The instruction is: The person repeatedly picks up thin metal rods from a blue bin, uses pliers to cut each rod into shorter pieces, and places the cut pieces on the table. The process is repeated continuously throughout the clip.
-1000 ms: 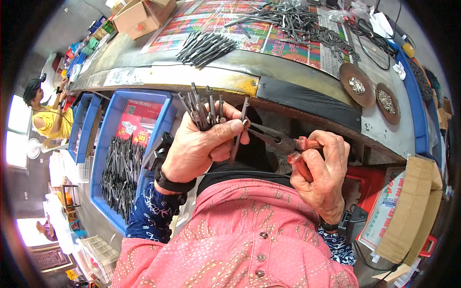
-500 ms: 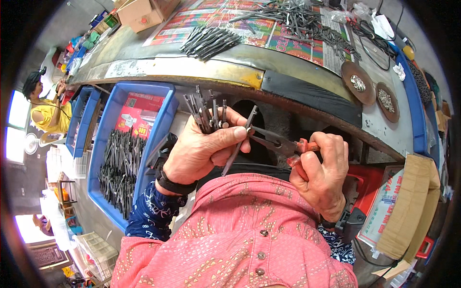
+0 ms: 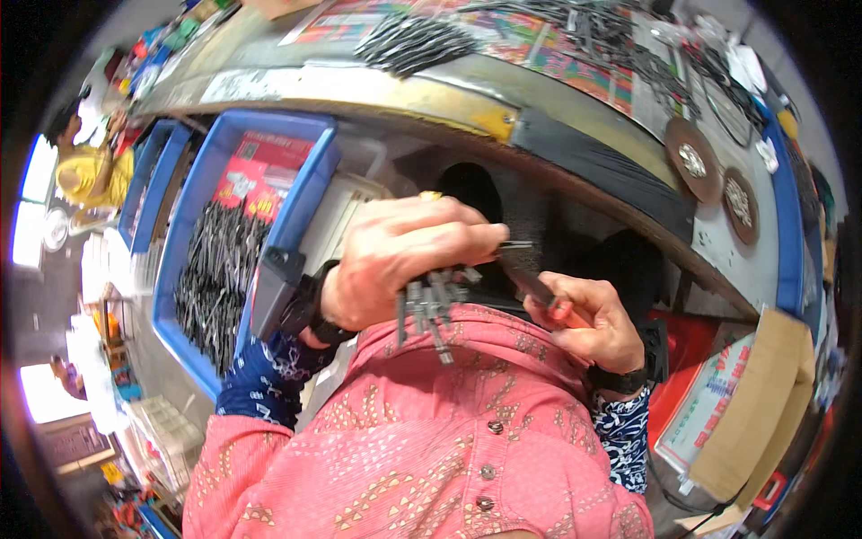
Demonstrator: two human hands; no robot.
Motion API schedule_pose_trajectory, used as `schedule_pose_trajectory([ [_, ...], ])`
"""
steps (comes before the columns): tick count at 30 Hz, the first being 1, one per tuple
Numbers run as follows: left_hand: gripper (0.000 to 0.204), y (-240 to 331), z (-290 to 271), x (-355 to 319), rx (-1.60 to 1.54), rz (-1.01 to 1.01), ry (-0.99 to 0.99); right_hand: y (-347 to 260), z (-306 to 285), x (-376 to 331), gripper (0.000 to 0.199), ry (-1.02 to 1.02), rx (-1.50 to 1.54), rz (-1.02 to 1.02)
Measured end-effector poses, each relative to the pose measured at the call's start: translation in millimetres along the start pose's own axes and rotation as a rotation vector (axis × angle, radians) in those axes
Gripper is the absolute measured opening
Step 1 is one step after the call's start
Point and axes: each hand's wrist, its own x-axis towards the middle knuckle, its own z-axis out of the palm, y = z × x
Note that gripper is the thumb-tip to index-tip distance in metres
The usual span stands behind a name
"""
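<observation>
My left hand (image 3: 395,256) is closed, turned knuckles up, around a bundle of slim dark metal strips (image 3: 431,310). Their ends stick out below the palm and look blurred. From the fingertips of that hand a thin metal piece (image 3: 516,244) points right, close to the jaws of the pliers. My right hand (image 3: 597,319) grips the pliers (image 3: 530,283) by their red handles. Whether the jaws touch the piece cannot be made out. Left of my hands, a blue bin (image 3: 305,193) holds many similar dark strips (image 3: 215,278).
Ahead runs a workbench edge (image 3: 413,97) with a pile of dark strips (image 3: 417,43) on it. Two brown dishes (image 3: 691,166) of small shiny parts stand at the right. An open cardboard box (image 3: 763,395) is at lower right. Someone in yellow (image 3: 94,175) sits far left.
My left hand has rolled over, so the bundle's ends now point down toward me instead of up. The pliers and my right hand have moved slightly down. The whole view has shifted.
</observation>
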Motion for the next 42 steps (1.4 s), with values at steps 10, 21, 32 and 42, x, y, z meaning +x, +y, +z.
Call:
schedule_pose_trajectory([
  [10,0.036,-7,-27,-16,0.262,-0.193,-0.007,-2,3,6,0.022,0.224,-0.415,0.037],
  [21,0.018,-21,-138,-93,0.673,-0.73,0.144,-1,4,26,0.017,0.199,-0.478,0.017],
  [32,0.025,10,-160,-161,0.696,-1.112,-0.208,4,14,37,0.015,0.181,-0.537,0.037],
  [42,0.023,70,-149,-205,0.642,-1.373,-0.208,-3,23,46,0.017,0.116,-0.641,-0.04],
])
